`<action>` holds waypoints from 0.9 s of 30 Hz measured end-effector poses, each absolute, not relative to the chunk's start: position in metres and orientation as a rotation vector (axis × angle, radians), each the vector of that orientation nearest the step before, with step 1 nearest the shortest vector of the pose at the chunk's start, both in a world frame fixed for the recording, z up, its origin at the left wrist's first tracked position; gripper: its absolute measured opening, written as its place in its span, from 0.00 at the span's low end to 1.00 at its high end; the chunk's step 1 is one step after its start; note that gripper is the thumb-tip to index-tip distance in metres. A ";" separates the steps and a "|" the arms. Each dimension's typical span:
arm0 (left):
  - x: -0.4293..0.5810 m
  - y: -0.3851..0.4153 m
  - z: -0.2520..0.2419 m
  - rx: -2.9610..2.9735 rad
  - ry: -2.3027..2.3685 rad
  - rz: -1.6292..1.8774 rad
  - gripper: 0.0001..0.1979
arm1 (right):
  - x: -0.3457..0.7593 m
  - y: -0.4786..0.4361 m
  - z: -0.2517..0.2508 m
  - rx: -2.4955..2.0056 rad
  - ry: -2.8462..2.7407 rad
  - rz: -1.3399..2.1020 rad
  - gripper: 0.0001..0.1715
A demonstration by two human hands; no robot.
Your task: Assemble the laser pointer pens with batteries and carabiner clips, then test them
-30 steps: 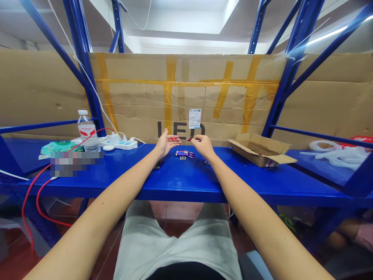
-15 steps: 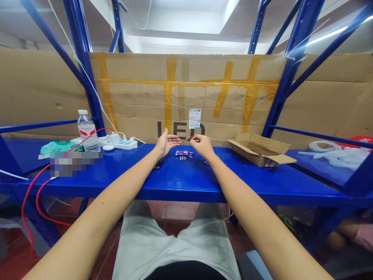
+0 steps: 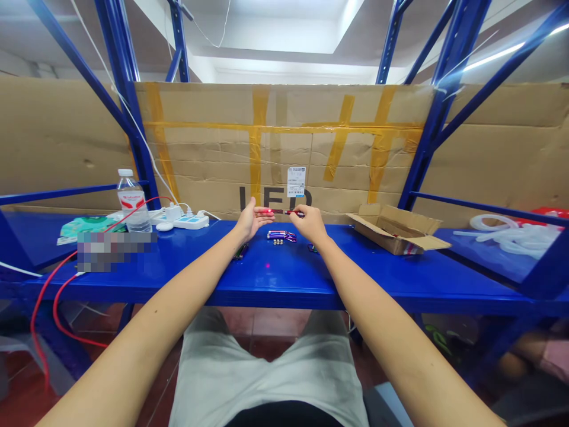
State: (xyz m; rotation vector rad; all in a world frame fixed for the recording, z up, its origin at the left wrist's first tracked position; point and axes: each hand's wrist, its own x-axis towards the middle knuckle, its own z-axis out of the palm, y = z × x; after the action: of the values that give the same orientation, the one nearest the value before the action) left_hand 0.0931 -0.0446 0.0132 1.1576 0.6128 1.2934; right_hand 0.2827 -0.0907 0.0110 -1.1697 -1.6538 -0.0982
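Between the fingers of my right hand (image 3: 309,220) is a small dark red laser pointer (image 3: 288,212), its tip toward my left hand. My left hand (image 3: 254,219) is open with the palm turned toward it, and a bright red glow shows on its fingertips. A pink-red light dot (image 3: 267,265) lies on the blue table. Below and between the hands rest several purple and blue metallic pointers (image 3: 281,236), with a group of tiny round cells (image 3: 278,242) in front. Small dark items (image 3: 240,252) lie beside my left wrist, others (image 3: 312,248) by my right wrist.
An open cardboard box (image 3: 395,231) stands on the blue table (image 3: 178,273) at right. A water bottle (image 3: 133,204), a power strip (image 3: 191,220), a green packet (image 3: 86,226) and red cable are at left. Cardboard (image 3: 213,160) stands behind; clear tubing (image 3: 511,234) lies far right.
A red glow has appeared on my left fingertips and a light dot on the table. Both hands have stayed nearly in place.
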 end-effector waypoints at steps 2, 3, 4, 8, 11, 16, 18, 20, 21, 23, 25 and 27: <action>0.093 -0.043 0.013 1.155 0.617 1.293 0.34 | 0.282 -0.091 0.011 -1.163 -1.661 -0.103 0.13; 0.093 -0.043 0.013 1.155 0.620 1.289 0.34 | 0.282 -0.092 0.011 -1.162 -1.670 -0.102 0.13; 0.093 -0.042 0.013 1.155 0.625 1.284 0.33 | 0.282 -0.092 0.011 -1.163 -1.683 -0.101 0.12; 0.093 -0.041 0.012 1.157 0.633 1.280 0.33 | 0.281 -0.091 0.011 -1.172 -1.746 -0.092 0.12; 0.093 -0.041 0.013 1.158 0.633 1.279 0.32 | 0.281 -0.091 0.011 -1.155 -1.751 -0.102 0.12; 0.094 -0.044 0.013 1.168 0.637 1.267 0.33 | 0.281 -0.093 0.012 -1.150 -1.731 -0.110 0.12; 0.094 -0.045 0.013 1.166 0.641 1.266 0.33 | 0.281 -0.093 0.012 -1.157 -1.722 -0.107 0.13; 0.094 -0.046 0.013 1.168 0.640 1.262 0.33 | 0.281 -0.093 0.012 -1.175 -1.725 -0.108 0.13; 0.094 -0.046 0.014 1.172 0.640 1.257 0.33 | 0.281 -0.093 0.012 -1.185 -1.729 -0.107 0.13; 0.094 -0.046 0.014 1.181 0.642 1.253 0.34 | 0.281 -0.092 0.012 -1.199 -1.737 -0.100 0.12; 0.094 -0.046 0.014 1.200 0.656 1.259 0.33 | 0.281 -0.091 0.012 -1.199 -1.739 -0.090 0.12; 0.096 -0.045 0.012 1.282 0.700 1.281 0.27 | 0.281 -0.089 0.010 -1.182 -1.743 -0.069 0.13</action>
State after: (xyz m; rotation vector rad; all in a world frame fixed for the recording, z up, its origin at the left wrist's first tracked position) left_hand 0.0961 -0.0453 0.0125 1.2816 0.6999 1.2810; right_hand 0.2813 -0.0890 0.0104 -1.1824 -1.7425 -0.0686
